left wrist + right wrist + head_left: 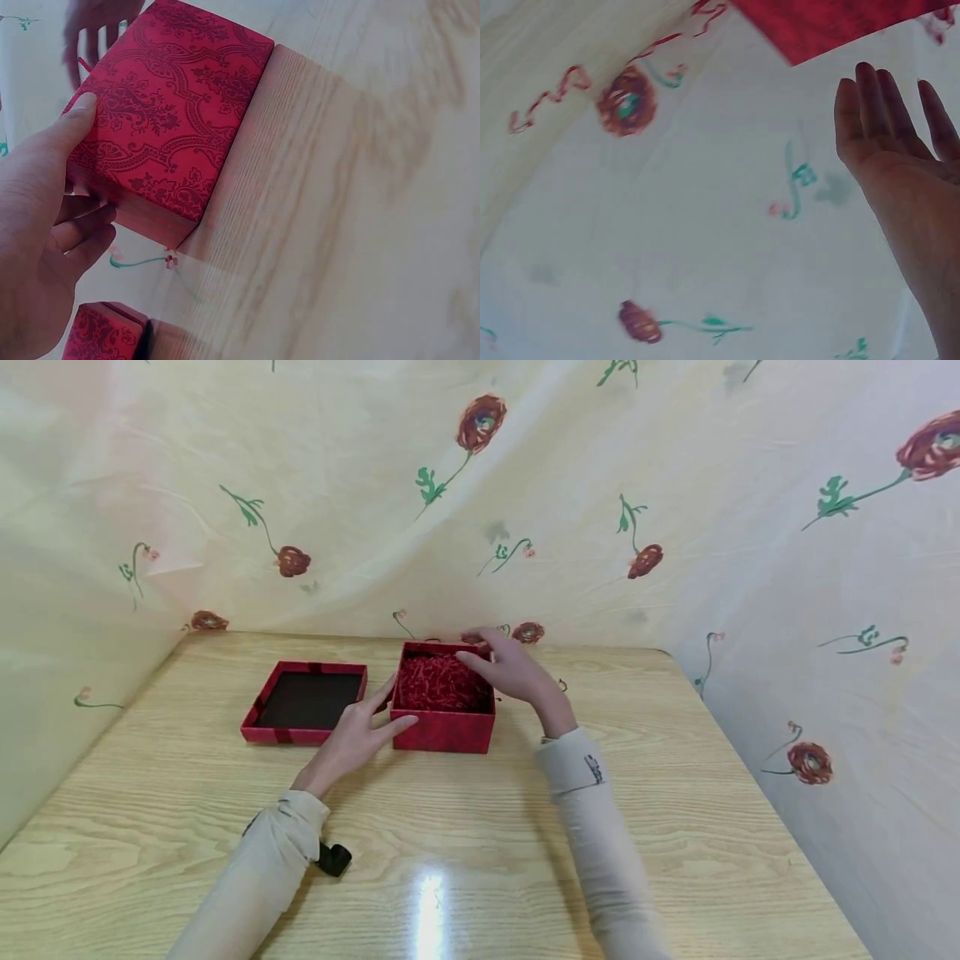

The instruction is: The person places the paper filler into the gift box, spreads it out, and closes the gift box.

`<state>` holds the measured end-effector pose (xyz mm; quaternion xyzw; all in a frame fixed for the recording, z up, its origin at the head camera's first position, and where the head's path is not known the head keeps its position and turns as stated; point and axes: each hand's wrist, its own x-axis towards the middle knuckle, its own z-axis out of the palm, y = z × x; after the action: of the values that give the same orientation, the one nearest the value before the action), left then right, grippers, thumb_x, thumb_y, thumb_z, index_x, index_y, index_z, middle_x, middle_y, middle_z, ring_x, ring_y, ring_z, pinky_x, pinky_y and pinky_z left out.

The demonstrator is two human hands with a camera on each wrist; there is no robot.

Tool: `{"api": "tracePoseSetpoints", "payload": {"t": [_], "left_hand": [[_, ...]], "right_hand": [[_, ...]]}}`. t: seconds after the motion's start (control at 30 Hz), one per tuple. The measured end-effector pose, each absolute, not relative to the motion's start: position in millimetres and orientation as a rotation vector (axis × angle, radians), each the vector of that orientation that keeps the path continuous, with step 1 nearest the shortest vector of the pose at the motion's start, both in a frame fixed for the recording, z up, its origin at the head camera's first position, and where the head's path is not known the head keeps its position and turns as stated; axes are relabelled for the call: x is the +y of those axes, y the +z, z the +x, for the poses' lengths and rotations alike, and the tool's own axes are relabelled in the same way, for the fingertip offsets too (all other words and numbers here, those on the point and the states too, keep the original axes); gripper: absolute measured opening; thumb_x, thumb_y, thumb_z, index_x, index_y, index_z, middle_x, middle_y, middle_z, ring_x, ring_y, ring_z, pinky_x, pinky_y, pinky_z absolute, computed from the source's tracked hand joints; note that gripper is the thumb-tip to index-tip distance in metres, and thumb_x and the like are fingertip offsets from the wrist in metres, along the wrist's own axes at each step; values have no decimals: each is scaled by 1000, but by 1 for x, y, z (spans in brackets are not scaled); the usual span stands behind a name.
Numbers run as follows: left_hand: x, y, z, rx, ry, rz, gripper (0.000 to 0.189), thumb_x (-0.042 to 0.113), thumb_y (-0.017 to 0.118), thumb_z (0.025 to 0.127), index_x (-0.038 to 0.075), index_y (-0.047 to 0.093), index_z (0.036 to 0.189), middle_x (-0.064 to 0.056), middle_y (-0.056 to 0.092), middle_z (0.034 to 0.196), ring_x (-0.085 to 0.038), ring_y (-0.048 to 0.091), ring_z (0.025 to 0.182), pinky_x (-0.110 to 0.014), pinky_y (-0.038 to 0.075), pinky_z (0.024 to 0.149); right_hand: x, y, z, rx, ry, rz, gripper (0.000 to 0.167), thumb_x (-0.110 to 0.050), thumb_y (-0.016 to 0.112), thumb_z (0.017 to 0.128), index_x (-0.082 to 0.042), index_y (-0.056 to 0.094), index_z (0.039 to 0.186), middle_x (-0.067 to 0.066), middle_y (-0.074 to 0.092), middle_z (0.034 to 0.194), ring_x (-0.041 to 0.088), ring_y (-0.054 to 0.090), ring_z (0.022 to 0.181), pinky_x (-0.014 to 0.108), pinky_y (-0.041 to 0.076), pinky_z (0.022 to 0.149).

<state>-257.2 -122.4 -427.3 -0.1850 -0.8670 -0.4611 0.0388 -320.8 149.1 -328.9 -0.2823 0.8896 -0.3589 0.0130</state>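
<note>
A red patterned gift box (444, 732) stands open-topped on the table, filled with red shredded paper (438, 683). My left hand (354, 739) holds its front left corner. In the left wrist view, the thumb of the left hand (37, 217) lies on the front face near the rim, and the fingers bend against the left side. Over the right rim hovers my right hand (517, 670), above the shreds. The right wrist view has this right hand (892, 150) with fingers extended and nothing held, just below a red box corner (810, 37).
The box's lid (258, 737), black inside, lies upturned to the left. A small black object (335, 859) sits beside the left sleeve. Stray red shreds (551, 101) lie near the box. Flowered cloth (360, 510) hangs behind the wooden table (465, 827).
</note>
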Motion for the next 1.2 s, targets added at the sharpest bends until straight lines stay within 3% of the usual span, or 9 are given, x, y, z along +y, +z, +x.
{"api": "tracePoseSetpoints", "payload": {"t": [0.17, 0.4, 0.53, 0.63, 0.7, 0.77, 0.93, 1.07, 1.2], "left_hand": [[-122, -428, -257, -2655, -1413, -563, 86, 47, 67, 101, 13, 22, 166, -10, 59, 73, -12, 31, 46, -38, 40, 61], [-122, -429, -258, -2644, -1425, -569, 86, 45, 68, 100, 13, 23, 166, -10, 58, 76, -10, 39, 46, -54, 50, 89], [-123, -430, -259, -2641, -1427, -577, 85, 44, 68, 101, 14, 22, 166, -12, 58, 75, -12, 37, 44, -51, 48, 79], [-123, -430, -259, -2636, -1418, -587, 85, 44, 68, 101, 13, 22, 166, -14, 61, 84, -25, 56, 55, -51, 50, 85], [-123, -430, -259, -2631, -1412, -592, 85, 44, 68, 101, 12, 23, 166, -15, 61, 89, -38, 69, 87, -54, 49, 96], [-123, -430, -259, -2632, -1413, -590, 85, 44, 68, 101, 12, 24, 166, -15, 61, 92, -44, 66, 103, -57, 45, 103], [-123, -428, -259, -2634, -1424, -577, 85, 46, 68, 100, 14, 23, 166, -20, 62, 96, -44, 65, 107, -58, 43, 105], [-124, -429, -260, -2635, -1415, -572, 86, 47, 68, 100, 17, 23, 166, -18, 63, 98, -44, 42, 141, -61, 40, 109], [-123, -430, -259, -2644, -1414, -570, 87, 47, 68, 100, 15, 23, 166, -13, 59, 85, -42, 64, 113, -59, 43, 106]], "right_hand": [[186, -341, -324, 2821, -1230, -758, 47, -29, 56, 109, -1, 53, 146, 21, 56, 143, 38, 55, 128, 51, 47, 104], [227, -367, -329, 2878, -1271, -563, 46, -29, 56, 109, 2, 54, 143, 26, 58, 135, 43, 57, 122, 56, 48, 99], [241, -382, -332, 2893, -1233, -493, 45, -26, 57, 109, 5, 55, 141, 28, 60, 131, 44, 60, 117, 55, 50, 97], [251, -392, -333, 2917, -1190, -429, 44, -24, 58, 108, 6, 55, 140, 28, 60, 130, 45, 60, 116, 55, 50, 97], [257, -396, -333, 2941, -1150, -398, 43, -22, 58, 108, 7, 55, 139, 29, 60, 128, 45, 60, 116, 56, 49, 97], [263, -400, -333, 2956, -1101, -387, 43, -20, 59, 107, 10, 55, 137, 32, 60, 127, 47, 60, 115, 56, 49, 97], [274, -404, -334, 2968, -1022, -379, 43, -17, 60, 106, 15, 54, 133, 36, 57, 128, 49, 59, 116, 58, 47, 98], [282, -407, -339, 2967, -1016, -336, 41, -16, 59, 106, 15, 54, 133, 36, 56, 130, 49, 56, 119, 59, 46, 100], [291, -415, -343, 2954, -1023, -272, 42, -16, 58, 106, 14, 52, 135, 36, 55, 132, 48, 54, 122, 59, 44, 102]]}}
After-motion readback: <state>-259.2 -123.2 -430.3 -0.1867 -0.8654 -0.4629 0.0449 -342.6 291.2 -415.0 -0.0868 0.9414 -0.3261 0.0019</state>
